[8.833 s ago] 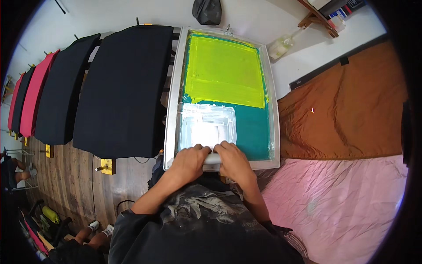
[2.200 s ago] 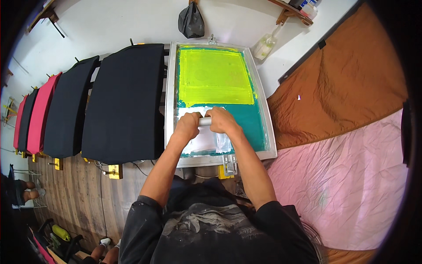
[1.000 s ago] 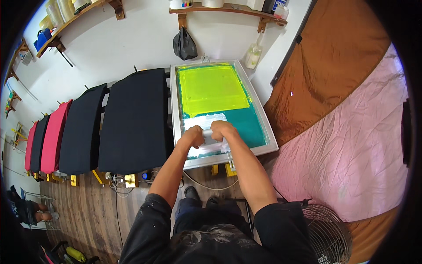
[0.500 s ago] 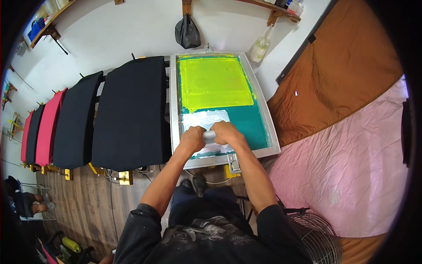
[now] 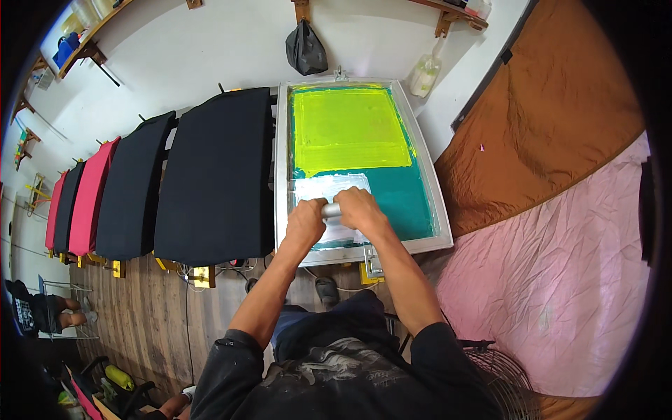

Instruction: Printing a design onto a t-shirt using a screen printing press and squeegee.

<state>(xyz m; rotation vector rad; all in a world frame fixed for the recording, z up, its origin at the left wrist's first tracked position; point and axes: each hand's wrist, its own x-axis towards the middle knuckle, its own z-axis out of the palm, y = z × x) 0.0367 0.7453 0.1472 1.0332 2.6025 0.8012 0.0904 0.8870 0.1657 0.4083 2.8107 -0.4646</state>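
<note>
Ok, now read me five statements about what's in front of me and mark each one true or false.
1. The left hand and right hand both grip the grey bar. True.
2. The white patch lies farther from the person than the yellow-green patch. False: the white patch is nearer.
3. A black bag hangs beyond the framed screen. True.
4. The large black panel is to the right of the framed screen. False: it is to the left.
5. The pink cloth is to the left of the framed screen. False: it is to the right.
</note>
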